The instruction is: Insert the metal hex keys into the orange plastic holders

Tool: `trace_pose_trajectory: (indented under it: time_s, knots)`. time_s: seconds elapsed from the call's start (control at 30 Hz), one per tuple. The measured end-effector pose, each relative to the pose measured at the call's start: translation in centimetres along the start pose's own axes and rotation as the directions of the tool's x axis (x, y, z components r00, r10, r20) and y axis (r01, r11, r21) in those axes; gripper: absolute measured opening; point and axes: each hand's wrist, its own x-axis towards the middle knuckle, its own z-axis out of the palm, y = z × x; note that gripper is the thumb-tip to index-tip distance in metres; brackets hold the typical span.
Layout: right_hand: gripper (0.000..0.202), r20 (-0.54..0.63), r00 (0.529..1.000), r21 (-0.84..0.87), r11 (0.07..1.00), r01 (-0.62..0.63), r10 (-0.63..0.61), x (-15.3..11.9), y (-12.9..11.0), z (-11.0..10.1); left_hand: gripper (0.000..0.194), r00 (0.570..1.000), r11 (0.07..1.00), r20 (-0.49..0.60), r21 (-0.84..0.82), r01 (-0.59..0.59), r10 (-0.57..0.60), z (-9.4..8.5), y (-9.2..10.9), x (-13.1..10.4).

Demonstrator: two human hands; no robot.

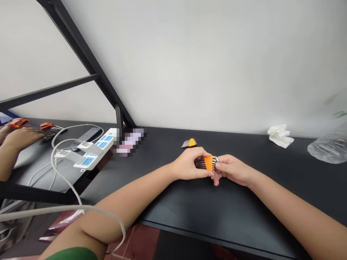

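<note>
An Allen key set (208, 163) with an orange holder is held just above the black tabletop. My left hand (188, 164) is closed around it, thumb and fingers on the holder. At the other end, my right hand (233, 169) pinches the bent ends of the silver keys. Whether it grips one key or several, I cannot tell. Behind my left hand, a second Allen key set (192, 142) with an orange holder lies on the table, partly hidden.
To the left, a white power strip (93, 151) with plugs and looping cables stands by a black metal frame (92, 65). Beyond it are another person's hand (23, 137) and orange-handled tools. A crumpled tissue (280, 136) and clear plastic bag (329, 146) lie at right.
</note>
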Motion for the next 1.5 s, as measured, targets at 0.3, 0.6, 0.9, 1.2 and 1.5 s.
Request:
trace_pose_trajectory:
  time_s: [0.3, 0.6, 0.9, 1.2, 1.5]
  knots:
    - [0.033, -0.119, 0.993, 0.006, 1.000, 0.024, -0.023, 0.5, 0.3, 0.7, 0.047, 0.999, 0.997, -0.042, 0.082, -0.014, 0.017, 0.0, -0.4, 0.1]
    - [0.034, -0.126, 0.992, 0.081, 0.996, 0.041, -0.030, -0.1, -0.1, 0.0, 0.047, 0.999, 0.978, -0.045, 0.207, 0.039, -0.030, -0.4, -0.8, 0.0]
    - [0.051, -0.440, 0.885, 0.032, 0.982, 0.188, -0.156, 1.3, 0.2, 2.6, 0.046, 0.988, 0.977, -0.132, 0.185, 0.107, -0.083, 0.3, -0.7, 0.3]
    - [0.052, -0.563, 0.801, 0.047, 0.960, 0.277, -0.204, 1.3, 0.1, 3.2, 0.048, 0.972, 0.974, -0.187, 0.148, 0.170, -0.141, 0.8, -0.2, 0.5]
    - [0.055, -0.661, 0.747, 0.014, 0.994, 0.113, -0.075, 0.4, -0.6, -0.8, 0.042, 0.960, 0.888, -0.120, 0.366, 0.278, -0.251, -0.3, -1.4, 0.4]
